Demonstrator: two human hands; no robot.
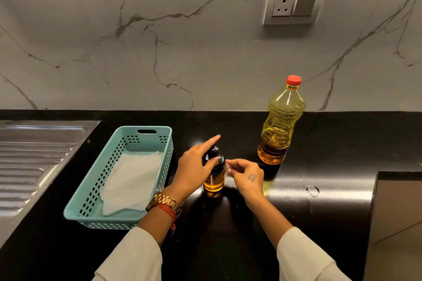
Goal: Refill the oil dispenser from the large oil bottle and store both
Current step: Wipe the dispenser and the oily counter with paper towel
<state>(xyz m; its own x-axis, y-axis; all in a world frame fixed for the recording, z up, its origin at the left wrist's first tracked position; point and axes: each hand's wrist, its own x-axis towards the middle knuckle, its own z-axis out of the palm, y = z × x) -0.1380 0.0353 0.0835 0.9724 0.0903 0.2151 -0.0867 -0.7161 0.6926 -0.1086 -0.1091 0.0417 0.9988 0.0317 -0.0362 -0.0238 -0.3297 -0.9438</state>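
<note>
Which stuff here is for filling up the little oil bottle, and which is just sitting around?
For the job:
small oil dispenser, held by the left hand
large oil bottle, red cap on
teal basket, probably for storing them

Just lying about:
white paper lining the basket
steel drainboard
wall socket

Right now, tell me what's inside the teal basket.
The teal basket holds only a sheet of white paper lining its floor. Neither bottle is in it. The near right corner is hidden behind the left hand's wrist, and whatever lies under the paper cannot be seen.
</note>
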